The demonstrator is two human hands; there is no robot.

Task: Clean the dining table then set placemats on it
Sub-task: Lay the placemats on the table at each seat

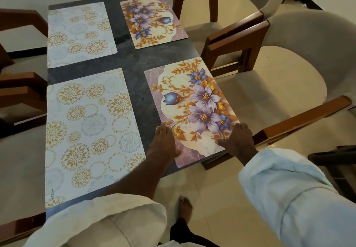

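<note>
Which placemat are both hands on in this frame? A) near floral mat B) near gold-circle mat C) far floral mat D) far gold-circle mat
A: the left hand and the right hand both rest on the near end of the near floral placemat.

both arms reach forward and down; the left sleeve [115, 223] and right sleeve [289, 189] are pushed up, forearms bare; the left hand [163, 142] lies palm down, fingers straight and together, thumb out to the right; the right hand [238, 137] lies palm down beside it, apart, thumb spread leftward
</note>
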